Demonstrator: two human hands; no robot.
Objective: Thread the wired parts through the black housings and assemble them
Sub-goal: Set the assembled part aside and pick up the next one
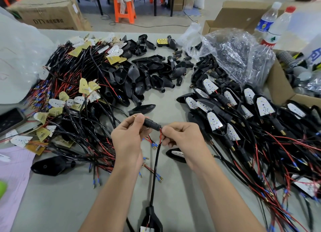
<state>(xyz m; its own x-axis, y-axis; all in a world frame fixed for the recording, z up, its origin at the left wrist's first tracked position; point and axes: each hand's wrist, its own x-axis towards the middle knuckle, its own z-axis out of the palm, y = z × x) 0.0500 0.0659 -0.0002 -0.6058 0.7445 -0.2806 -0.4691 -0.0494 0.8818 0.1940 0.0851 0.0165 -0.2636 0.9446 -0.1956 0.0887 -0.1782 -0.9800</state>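
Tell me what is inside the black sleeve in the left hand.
Red and black wires enter the sleeve beside the right hand. Its wall and the left hand cover their run inside.

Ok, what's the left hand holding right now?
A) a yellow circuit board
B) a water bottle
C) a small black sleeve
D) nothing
C: the left hand grips the small black sleeve, while the right hand pinches the red and black wires coming out of its end.

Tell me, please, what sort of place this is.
Probably a small assembly workshop: heaps of wired LED boards, loose black housings and assembled units cover the table, with cardboard cartons nearby.
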